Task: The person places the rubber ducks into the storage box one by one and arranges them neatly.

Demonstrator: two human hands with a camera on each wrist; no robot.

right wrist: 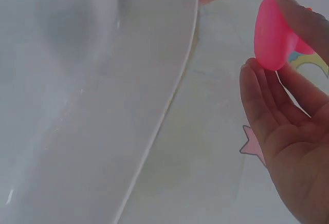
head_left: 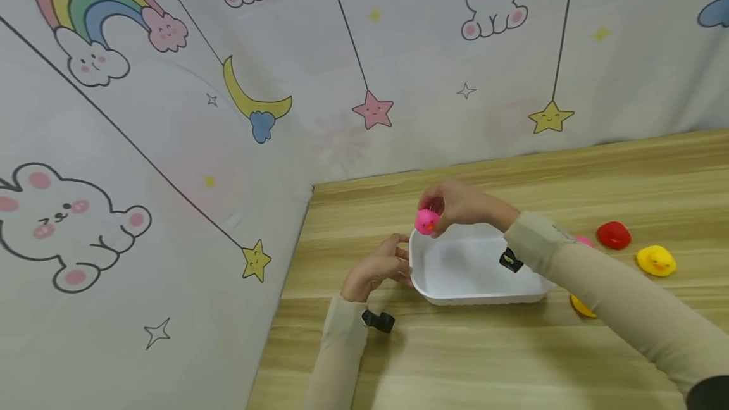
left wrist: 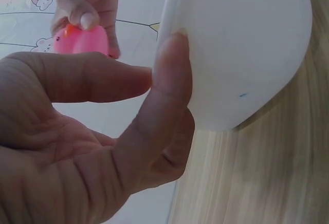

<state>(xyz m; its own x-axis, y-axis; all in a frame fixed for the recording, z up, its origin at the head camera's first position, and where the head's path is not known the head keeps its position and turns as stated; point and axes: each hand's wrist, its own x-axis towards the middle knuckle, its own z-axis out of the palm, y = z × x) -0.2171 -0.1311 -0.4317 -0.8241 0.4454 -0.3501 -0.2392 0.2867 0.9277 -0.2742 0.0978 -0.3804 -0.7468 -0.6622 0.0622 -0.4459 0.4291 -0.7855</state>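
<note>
My right hand (head_left: 458, 204) pinches a pink toy duck (head_left: 426, 222) between thumb and fingertips, above the left rim of a white plastic basin (head_left: 473, 261). In the right wrist view the pink duck (right wrist: 275, 34) hangs beyond the basin's edge, its underside toward the palm. My left hand (head_left: 376, 271) is at the basin's left end. In the left wrist view its loosely bent fingers (left wrist: 172, 64) touch the outside of the basin wall (left wrist: 247, 44), right at the rim, none of them reaching inside in the head view.
Right of the basin lie a red toy duck (head_left: 613, 235) and a yellow toy duck (head_left: 656, 261). A pink one (head_left: 584, 241) and an orange-yellow one (head_left: 581, 306) are partly hidden by the right sleeve. A patterned white curtain (head_left: 433, 125) borders the wooden table (head_left: 353, 207) at back and left.
</note>
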